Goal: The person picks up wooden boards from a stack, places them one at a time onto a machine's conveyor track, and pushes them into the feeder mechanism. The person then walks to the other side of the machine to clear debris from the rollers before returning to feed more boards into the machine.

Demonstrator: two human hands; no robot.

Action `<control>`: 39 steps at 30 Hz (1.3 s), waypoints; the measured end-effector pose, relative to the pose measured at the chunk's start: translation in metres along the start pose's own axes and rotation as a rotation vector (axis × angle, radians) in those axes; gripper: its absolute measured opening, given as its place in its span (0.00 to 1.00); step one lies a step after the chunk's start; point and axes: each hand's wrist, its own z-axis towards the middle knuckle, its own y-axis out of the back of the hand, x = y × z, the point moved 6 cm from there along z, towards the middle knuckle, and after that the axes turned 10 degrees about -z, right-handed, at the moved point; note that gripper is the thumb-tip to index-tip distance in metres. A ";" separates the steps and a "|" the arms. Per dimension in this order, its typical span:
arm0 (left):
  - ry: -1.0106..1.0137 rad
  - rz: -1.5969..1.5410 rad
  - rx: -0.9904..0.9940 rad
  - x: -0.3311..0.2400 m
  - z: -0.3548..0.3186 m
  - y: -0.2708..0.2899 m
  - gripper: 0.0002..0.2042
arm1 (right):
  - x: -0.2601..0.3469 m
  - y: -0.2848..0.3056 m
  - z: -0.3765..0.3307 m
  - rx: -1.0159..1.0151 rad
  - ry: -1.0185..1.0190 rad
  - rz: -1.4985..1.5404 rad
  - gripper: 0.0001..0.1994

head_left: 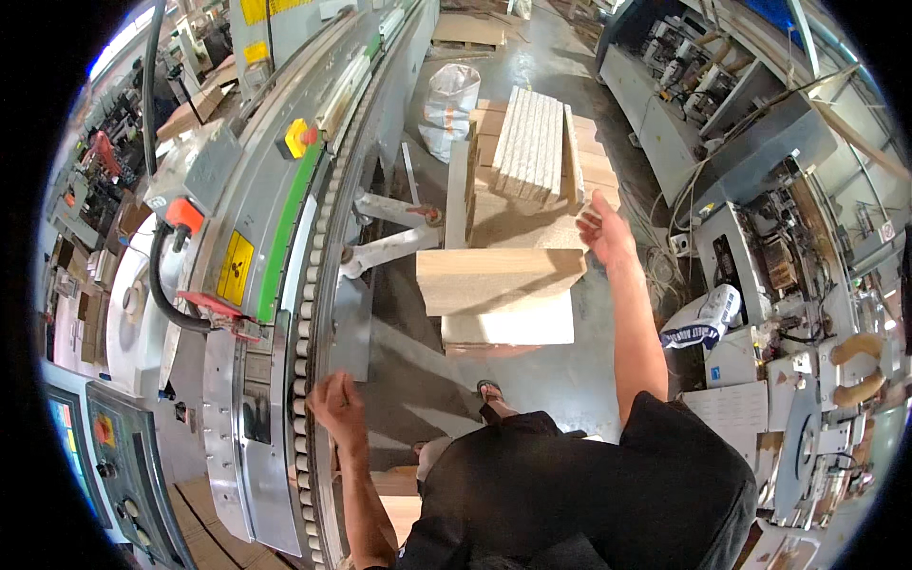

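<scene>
My right hand point(604, 231) reaches forward beside a stack of wood-toned boards, its fingers apart and nothing held in them. The nearest boards point(499, 281) form a block lying crosswise, just left of that hand. Behind them, several pale narrow panels point(528, 142) stand on edge, leaning together on wider boards. My left hand point(338, 410) hangs by the row of rollers point(302, 388) along the machine's edge. Its fingers are curled in, and nothing shows in them. Whether it touches the rollers I cannot tell.
A long machine with a green strip point(289, 242) runs along my left, with a control panel point(128, 465) at the lower left. A white sack point(450, 109) stands behind the stack. Loose cables point(655, 249) lie on the floor at right, near another machine point(655, 119).
</scene>
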 end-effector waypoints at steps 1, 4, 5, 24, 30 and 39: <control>-0.010 0.000 -0.008 -0.013 0.003 -0.009 0.05 | -0.013 0.005 0.019 0.133 -0.103 0.087 0.32; -0.079 0.037 0.124 -0.055 0.009 -0.034 0.04 | -0.018 -0.011 0.018 0.277 -0.144 0.131 0.26; -0.094 0.047 0.097 -0.063 0.012 -0.038 0.04 | -0.013 -0.020 0.017 0.350 -0.112 0.143 0.24; -0.138 -0.608 0.167 -0.210 0.036 -0.083 0.20 | -0.023 -0.106 -0.204 1.005 0.342 -0.119 0.25; 0.389 -0.667 0.035 -0.102 -0.012 0.017 0.11 | -0.085 -0.163 -0.204 1.158 0.061 0.125 0.16; 0.962 -0.563 -0.733 0.042 -0.173 0.183 0.21 | -0.209 -0.307 -0.333 1.371 -0.269 -0.269 0.16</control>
